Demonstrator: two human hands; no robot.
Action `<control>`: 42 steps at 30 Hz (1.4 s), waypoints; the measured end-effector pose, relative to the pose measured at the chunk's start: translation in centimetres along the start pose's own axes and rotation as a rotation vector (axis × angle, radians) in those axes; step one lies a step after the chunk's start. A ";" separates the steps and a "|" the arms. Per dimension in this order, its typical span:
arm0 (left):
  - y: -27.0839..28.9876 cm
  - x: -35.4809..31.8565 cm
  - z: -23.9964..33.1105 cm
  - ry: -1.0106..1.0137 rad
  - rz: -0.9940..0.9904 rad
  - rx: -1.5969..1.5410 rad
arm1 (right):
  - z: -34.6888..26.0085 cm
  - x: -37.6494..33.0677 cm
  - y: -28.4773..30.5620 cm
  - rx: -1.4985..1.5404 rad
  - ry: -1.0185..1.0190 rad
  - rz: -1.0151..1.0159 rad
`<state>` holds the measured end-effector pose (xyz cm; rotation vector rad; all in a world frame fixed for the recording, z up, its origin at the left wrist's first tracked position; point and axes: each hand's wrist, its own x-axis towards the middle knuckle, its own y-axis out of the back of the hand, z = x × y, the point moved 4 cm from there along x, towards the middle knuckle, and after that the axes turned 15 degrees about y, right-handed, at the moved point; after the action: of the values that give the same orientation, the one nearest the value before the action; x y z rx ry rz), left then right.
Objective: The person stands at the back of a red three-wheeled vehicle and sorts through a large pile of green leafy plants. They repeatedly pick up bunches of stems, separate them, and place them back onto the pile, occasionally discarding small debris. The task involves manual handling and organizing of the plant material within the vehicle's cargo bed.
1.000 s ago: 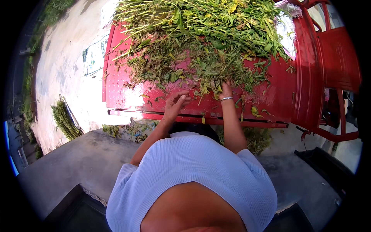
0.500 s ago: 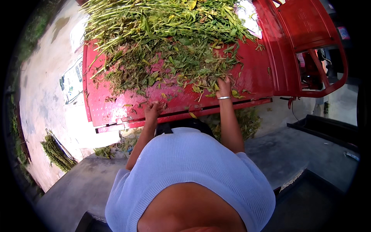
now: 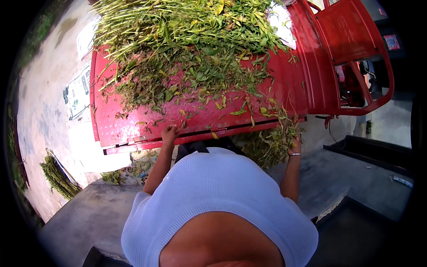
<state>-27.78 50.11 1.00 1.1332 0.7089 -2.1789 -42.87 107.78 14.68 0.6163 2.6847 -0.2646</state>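
Right hand (image 3: 295,141) now off red bed (image 3: 133,127), grasping leafy stems (image 3: 278,129) | left hand (image 3: 169,132) still resting, released

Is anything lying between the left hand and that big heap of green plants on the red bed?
Nothing solid. The left hand rests at the edge of the red bed; only scattered loose leaves lie on the metal between it and the green heap.

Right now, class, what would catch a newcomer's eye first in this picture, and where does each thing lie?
First the heap of green leafy stalks, spread over the upper half of the red flatbed. Next the person's hands: the left hand rests on the bed's near edge, while the right hand grips a clump of cuttings off the bed's right corner.
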 end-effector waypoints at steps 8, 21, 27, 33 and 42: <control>-3.7 4.0 -2.7 -0.045 0.340 0.276 | 8.0 3.3 24.5 -1.489 -0.240 -0.459; -25.8 5.8 -10.5 -0.199 0.681 1.091 | 11.9 15.9 -10.4 -1.232 0.829 -0.721; -32.9 5.9 -8.2 -0.104 0.266 0.817 | 13.7 18.4 -13.7 -1.002 0.727 -1.020; -33.8 7.0 -11.1 -0.224 0.159 0.329 | 9.9 13.5 -20.9 -1.194 0.684 -1.237; -24.3 2.6 -13.6 0.000 0.343 0.235 | 9.4 18.2 -18.1 -0.760 0.827 -0.867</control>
<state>-38.61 75.51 -3.33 1.2666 0.2367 -2.0006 -63.31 96.26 0.60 -0.8660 3.2594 0.9635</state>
